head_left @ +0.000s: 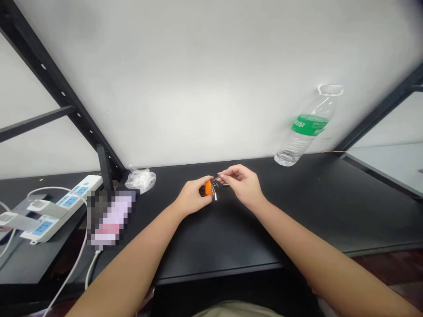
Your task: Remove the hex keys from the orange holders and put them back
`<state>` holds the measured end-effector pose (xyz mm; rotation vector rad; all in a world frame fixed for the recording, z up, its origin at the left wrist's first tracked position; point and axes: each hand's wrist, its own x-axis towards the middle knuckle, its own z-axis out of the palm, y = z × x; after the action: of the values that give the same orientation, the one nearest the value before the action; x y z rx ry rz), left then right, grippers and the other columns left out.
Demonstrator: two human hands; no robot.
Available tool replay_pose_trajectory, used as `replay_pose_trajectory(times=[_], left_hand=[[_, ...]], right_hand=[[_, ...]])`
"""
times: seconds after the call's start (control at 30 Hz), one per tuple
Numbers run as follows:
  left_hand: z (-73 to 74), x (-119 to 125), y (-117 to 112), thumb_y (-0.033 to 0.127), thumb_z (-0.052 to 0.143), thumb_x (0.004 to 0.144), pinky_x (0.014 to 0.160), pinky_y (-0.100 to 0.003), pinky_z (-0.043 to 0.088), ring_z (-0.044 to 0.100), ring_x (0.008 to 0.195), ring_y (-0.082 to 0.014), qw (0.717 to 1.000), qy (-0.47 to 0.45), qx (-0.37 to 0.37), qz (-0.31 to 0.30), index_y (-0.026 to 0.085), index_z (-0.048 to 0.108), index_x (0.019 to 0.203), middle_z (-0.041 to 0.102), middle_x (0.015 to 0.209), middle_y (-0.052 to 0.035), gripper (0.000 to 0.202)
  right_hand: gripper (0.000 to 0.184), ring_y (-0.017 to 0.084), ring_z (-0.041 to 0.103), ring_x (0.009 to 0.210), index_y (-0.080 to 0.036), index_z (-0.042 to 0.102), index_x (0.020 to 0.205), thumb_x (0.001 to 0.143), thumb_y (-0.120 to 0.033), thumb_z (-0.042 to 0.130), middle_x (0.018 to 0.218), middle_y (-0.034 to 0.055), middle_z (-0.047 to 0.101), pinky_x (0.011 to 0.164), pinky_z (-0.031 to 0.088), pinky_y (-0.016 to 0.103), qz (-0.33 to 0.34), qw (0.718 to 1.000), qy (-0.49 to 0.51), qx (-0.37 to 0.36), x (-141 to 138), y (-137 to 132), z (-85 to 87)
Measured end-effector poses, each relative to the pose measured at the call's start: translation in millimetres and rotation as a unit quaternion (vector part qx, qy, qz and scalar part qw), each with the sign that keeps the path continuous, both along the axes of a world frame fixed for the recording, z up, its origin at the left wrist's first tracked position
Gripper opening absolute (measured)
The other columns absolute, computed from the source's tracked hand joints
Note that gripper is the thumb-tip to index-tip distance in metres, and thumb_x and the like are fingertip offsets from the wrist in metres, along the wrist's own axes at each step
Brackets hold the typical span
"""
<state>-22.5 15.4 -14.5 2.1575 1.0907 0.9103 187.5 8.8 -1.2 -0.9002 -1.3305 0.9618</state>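
Observation:
Over the middle of the black table, my left hand (194, 196) is closed around an orange hex key holder (208, 188). Several short metal hex keys (214, 192) stick out of its right side. My right hand (241, 182) pinches a thin metal hex key (216, 178) between thumb and fingertips, close to the holder's upper edge. Whether that key's end sits inside the holder, I cannot tell. Just left of my right fingers, partly covered by them, a small dark metal piece (226, 185) shows on the table.
A crumpled clear plastic bag (141, 179) lies at the back left of the black table (218, 246). Left of my arm are a blurred-out phone (112, 220) with a white cable and a white power strip (71, 200). A large water bottle (306, 127) stands at the back right.

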Motion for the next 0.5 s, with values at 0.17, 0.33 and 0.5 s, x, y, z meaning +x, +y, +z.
replay_pose_trajectory(times=[0.17, 0.33, 0.5], left_hand=[[-2.4, 0.0, 0.5, 0.020, 0.067, 0.077, 0.091, -0.029, 0.058, 0.071, 0.089, -0.0151, 1.000, -0.007, 0.005, 0.012, 0.023, 0.063, 0.137, 0.075, 0.107, 0.0009, 0.060], [-4.1, -2.2, 2.8, 0.020, 0.067, 0.078, 0.092, -0.029, 0.058, 0.072, 0.092, -0.0160, 1.000, -0.003, 0.002, 0.020, 0.023, 0.063, 0.138, 0.075, 0.110, 0.0001, 0.060], [-3.8, -4.7, 4.6, 0.022, 0.067, 0.079, 0.089, -0.030, 0.058, 0.072, 0.089, -0.0160, 0.999, 0.010, 0.023, 0.044, 0.024, 0.062, 0.138, 0.075, 0.105, 0.0005, 0.060]], right_hand=[[0.034, 0.023, 0.076, 0.084, -0.021, 0.066, 0.091, 0.081, -0.049, 0.081, 0.093, 0.0066, 0.077, 0.081, 0.064, 0.041, 0.000, 1.000, -0.011, -0.003, -0.4, 1.1, -1.8], [0.030, 0.024, 0.075, 0.083, -0.021, 0.067, 0.090, 0.083, -0.047, 0.079, 0.090, 0.0068, 0.076, 0.080, 0.063, 0.041, -0.007, 0.999, -0.040, 0.008, 0.1, 1.4, -3.4], [0.023, 0.024, 0.076, 0.083, -0.021, 0.067, 0.088, 0.086, -0.043, 0.076, 0.085, 0.0054, 0.075, 0.081, 0.063, 0.041, -0.013, 0.996, -0.087, 0.009, 2.9, 1.0, -3.5]])
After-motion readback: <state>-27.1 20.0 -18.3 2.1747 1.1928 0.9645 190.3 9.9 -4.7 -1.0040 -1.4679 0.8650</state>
